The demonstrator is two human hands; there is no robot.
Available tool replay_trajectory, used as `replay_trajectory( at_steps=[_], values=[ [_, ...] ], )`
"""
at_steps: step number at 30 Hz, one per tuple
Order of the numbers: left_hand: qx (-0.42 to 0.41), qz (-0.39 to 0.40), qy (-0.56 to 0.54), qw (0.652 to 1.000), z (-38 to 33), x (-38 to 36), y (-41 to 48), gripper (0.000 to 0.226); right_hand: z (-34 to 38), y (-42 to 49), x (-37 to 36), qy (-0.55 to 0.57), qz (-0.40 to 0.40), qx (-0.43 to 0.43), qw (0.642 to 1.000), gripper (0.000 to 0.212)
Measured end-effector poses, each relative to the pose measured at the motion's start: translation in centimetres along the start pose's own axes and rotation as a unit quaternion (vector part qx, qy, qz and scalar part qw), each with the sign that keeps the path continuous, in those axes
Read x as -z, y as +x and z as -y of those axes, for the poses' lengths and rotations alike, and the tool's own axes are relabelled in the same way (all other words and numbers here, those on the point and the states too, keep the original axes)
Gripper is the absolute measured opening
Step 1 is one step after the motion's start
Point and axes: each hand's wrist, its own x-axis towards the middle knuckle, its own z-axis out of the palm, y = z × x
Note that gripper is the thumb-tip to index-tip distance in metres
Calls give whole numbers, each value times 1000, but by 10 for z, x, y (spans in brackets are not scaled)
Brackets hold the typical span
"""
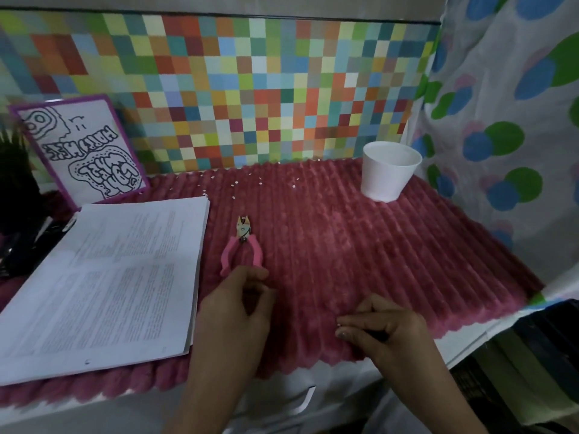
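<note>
Small pink-handled pliers (241,245) lie on the ribbed pink plush mat (360,245), jaws pointing away from me. My left hand (241,299) sits just below them with fingers curled. Its fingertips reach the end of the right handle, and whether they grip it is unclear. My right hand (382,327) rests on the mat near the front edge, its fingers curled around a thin dark object that is mostly hidden. Its thumb and forefinger are pressed together at the tip.
An open stack of printed pages (103,277) lies at the left. Behind it lean a purple-framed drawing (81,148) and a dark plant (15,183). A white cup (388,170) stands at the back right. Small white flecks (235,183) dot the mat's far edge. A dotted curtain (507,120) hangs at the right.
</note>
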Motion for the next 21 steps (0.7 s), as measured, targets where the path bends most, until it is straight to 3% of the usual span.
replay_trajectory(
  at_steps=[4,8,12,14,18,21],
  values=[
    [-26,-55,128,990,9,24,9,18,-3,0,-3,-60,-8,45,997,9],
    [-5,6,221,975,18,17,12,18,-4,0,-4,-114,-20,40,993,13],
    [-6,27,248,968,19,16,15,14,-3,-1,-3,-184,-22,39,982,17],
    [-21,45,274,960,22,14,15,10,-4,-1,0,-204,-32,37,978,9],
    [-75,76,290,951,33,11,18,19,-6,3,12,-187,-48,10,981,13],
    [-68,82,244,964,33,23,25,11,-10,8,27,-165,-39,-44,985,18]
  ],
)
